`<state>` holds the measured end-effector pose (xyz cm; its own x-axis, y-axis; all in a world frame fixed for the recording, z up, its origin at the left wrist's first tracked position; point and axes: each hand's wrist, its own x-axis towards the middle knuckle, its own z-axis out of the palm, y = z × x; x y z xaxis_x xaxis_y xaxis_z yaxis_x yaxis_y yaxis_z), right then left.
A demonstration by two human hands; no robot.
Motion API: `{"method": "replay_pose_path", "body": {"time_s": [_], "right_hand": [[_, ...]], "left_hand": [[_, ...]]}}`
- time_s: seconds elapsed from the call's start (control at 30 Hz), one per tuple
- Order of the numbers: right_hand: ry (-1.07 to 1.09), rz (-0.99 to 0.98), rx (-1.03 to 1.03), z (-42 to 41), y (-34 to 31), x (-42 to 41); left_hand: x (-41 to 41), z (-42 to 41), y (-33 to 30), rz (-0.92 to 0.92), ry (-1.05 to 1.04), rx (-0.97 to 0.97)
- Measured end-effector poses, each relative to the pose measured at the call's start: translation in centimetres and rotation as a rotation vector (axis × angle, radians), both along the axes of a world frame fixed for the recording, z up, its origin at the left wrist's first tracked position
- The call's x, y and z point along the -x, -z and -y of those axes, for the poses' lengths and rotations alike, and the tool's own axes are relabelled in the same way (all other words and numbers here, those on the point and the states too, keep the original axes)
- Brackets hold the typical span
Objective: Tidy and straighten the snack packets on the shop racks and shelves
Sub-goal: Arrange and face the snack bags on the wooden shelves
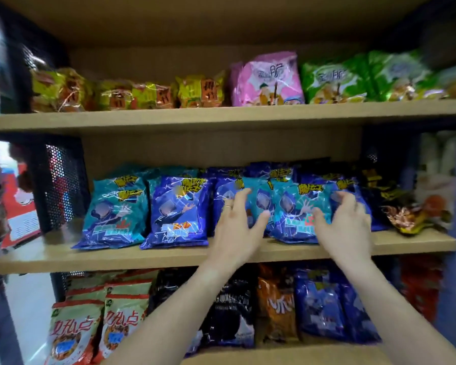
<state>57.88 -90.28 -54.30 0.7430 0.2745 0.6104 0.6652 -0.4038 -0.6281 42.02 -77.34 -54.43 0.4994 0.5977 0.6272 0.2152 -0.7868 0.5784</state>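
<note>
On the middle wooden shelf [169, 255] stand rows of blue and teal snack packets. Both my hands reach in around a teal packet [295, 209] right of centre. My left hand [237, 219] is at its left side with fingers spread, touching the neighbouring packets. My right hand [345, 219] cups the packet's right edge, its fingers curled behind it. A teal packet [113, 212] and a blue packet [179, 209] lean back at the left of the row. Whether the packet between my hands is gripped or only touched is unclear.
The top shelf [221, 115] holds yellow-orange packets [132, 94], a pink bag [269, 80] and green bags [334, 80]. The bottom shelf holds red-and-green packets [100, 320], black, orange and blue ones. A black mesh panel [61, 185] closes the left side. Dark and orange packets [406, 212] lie at the right.
</note>
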Motion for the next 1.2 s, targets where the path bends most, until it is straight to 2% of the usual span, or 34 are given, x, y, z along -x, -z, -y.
{"method": "replay_pose_path", "body": {"time_s": [0.07,0.23,0.47,0.6,0.7,0.8,0.9,1.0,1.07,1.13,1.2], "right_hand": [[-0.028,-0.097,0.081,-1.0,-0.5,-1.1],[-0.16,-0.092,0.114,-3.1,-0.8,-1.1],[-0.331,-0.116,-0.016,-2.9,-0.3,-1.1],[-0.537,-0.271,-0.164,-2.9,-0.8,-0.2],[-0.633,-0.356,-0.202,-3.1,-1.4,0.9],[-0.744,-0.423,-0.236,-3.7,-1.8,2.2],[-0.821,-0.495,-0.295,-5.0,-1.4,3.1],[-0.846,-0.607,-0.352,-5.8,-0.8,3.4],[-0.888,-0.704,-0.404,-6.3,-0.5,3.4],[-0.963,-0.802,-0.456,-6.6,-0.8,3.9],[-1.041,-0.872,-0.459,-7.2,-1.3,5.0]], "left_hand": [[-2.5,-0.1,-0.7,-0.053,-0.022,0.133],[-5.0,0.3,-1.4,-0.007,-0.08,0.333],[-4.1,0.2,-0.5,0.202,0.11,0.268],[-2.9,0.1,-0.5,0.303,0.155,0.219],[-1.4,-0.1,-0.5,0.341,0.217,0.256],[0.3,-0.5,-0.8,0.347,0.187,0.239],[2.5,-1.2,-1.2,0.285,0.061,0.201],[5.7,-3.4,-1.3,0.313,-0.309,0.132],[8.2,-5.1,-1.5,0.261,-0.577,0.083],[9.9,-6.2,-1.4,0.124,-0.677,0.136],[10.5,-7.1,-1.1,0.063,-0.67,0.215]]}}
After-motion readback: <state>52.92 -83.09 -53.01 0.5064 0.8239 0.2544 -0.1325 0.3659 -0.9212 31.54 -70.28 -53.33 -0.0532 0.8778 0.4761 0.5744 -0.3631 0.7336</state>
